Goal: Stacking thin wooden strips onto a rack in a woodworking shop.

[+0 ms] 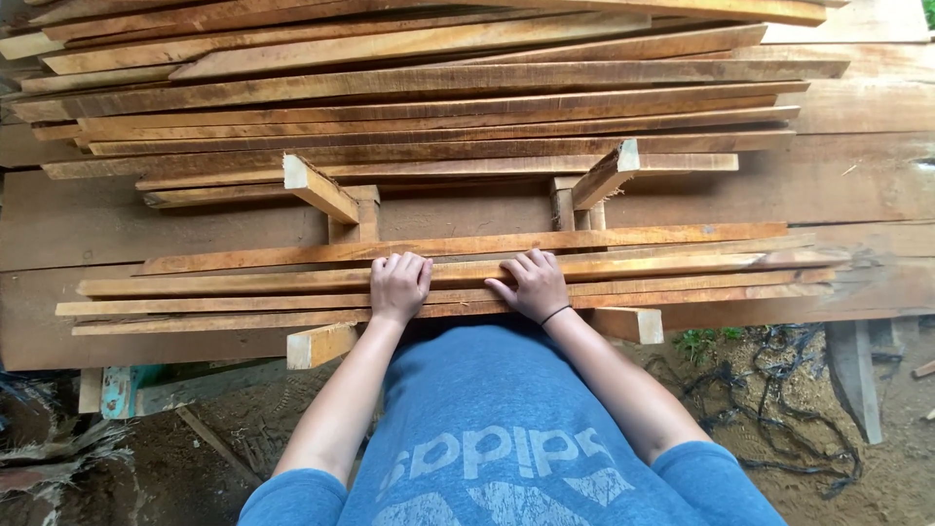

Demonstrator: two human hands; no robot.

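Note:
Several long thin wooden slats (682,278) lie side by side across two short crosswise supports (321,343) right in front of me. My left hand (398,285) rests palm down on the nearest slats, fingers together and pointing away from me. My right hand (531,284) lies beside it on the same slats, fingers bent over their top; a thin black band circles its wrist. Neither hand lifts anything. Above them a second, taller stack of slats (438,107) rests on higher crosspieces (317,187).
Wide rough planks (857,175) form the bench under and behind the stacks. Below, bare dirt ground holds tangled black cords (769,390) at the right and dark scrap at the left. A bluish-green bracket (122,390) sits under the bench's left end.

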